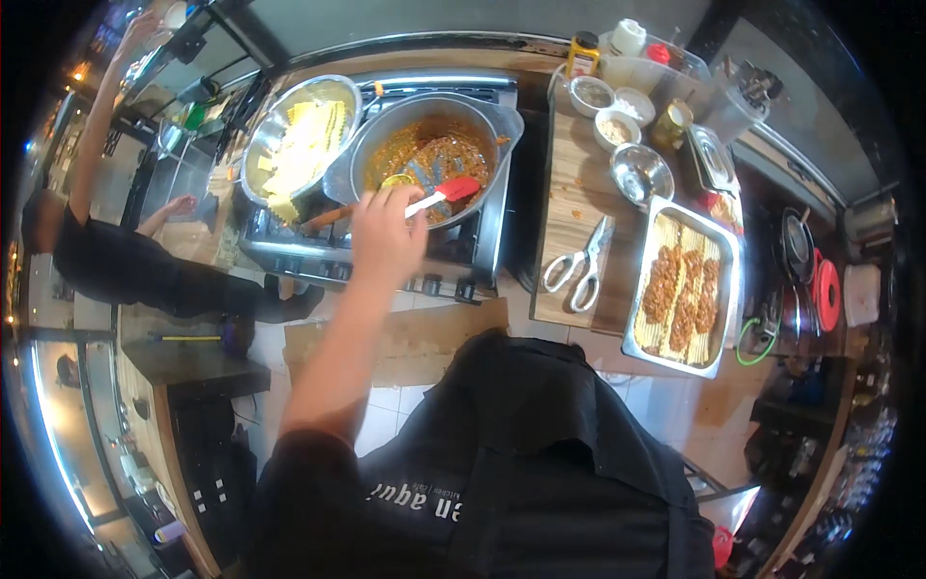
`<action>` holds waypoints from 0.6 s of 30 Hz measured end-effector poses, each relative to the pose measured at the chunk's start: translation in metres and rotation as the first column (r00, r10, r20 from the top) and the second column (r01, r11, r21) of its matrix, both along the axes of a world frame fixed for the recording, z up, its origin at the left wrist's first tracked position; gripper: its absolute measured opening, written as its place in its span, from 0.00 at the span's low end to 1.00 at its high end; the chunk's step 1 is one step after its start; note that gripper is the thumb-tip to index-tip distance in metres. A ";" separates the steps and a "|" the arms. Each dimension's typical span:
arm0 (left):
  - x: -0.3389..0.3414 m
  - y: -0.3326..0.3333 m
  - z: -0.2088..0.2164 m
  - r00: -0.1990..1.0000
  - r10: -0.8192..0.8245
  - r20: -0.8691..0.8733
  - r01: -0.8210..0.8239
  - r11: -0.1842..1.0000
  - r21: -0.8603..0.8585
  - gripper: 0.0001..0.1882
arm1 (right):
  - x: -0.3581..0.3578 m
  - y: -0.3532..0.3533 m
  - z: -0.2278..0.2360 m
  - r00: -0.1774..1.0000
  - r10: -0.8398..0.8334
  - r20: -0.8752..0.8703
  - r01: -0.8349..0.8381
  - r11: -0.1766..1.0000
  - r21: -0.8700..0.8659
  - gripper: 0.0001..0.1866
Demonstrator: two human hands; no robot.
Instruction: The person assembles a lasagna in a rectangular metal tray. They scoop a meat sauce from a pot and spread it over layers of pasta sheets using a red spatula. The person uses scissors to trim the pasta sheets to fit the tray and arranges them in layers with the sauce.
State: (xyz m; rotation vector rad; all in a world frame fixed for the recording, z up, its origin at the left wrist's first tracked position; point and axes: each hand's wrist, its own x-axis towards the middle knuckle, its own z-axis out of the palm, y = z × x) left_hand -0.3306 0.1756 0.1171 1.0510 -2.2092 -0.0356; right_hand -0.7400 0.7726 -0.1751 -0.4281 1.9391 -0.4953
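Observation:
My left hand [386, 232] is over the near rim of a large grey metal pot [509, 125] on the stove. Its fingers are closed on the white handle of a spatula with a red head [457, 188]. Inside the pot lies chunky reddish-brown sauce [424, 147], with part of the bottom scraped bare. A wooden handle [328, 218] sticks out at the pot's near left edge, beside my hand; its other end is hidden. Left of the pot, a steel bowl [258, 145] holds wavy yellow pasta sheets [313, 130]. My right hand does not show.
On the wooden counter [569, 232] at right are white-handled scissors [579, 270], a small steel bowl [641, 176], several small bowls, and a metal tray [730, 280] with pasta sheets and strips of sauce. A dark-clothed person [125, 270] stands at far left, one arm raised.

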 end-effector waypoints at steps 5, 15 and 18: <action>-0.034 -0.073 -0.008 0.620 -0.096 0.778 -0.283 0.898 0.337 0.13 | 0.013 0.030 -0.017 0.999 -0.032 0.026 0.032 0.999 -0.021 0.18; -0.071 0.004 0.064 0.951 0.006 0.309 -0.149 0.884 0.443 0.15 | 0.036 0.093 -0.054 0.940 -0.321 0.115 0.322 0.947 0.011 0.18; -0.143 0.048 0.062 0.934 -0.328 0.141 0.193 0.796 0.573 0.14 | 0.033 0.104 -0.063 0.981 -0.185 0.058 0.184 0.983 0.021 0.17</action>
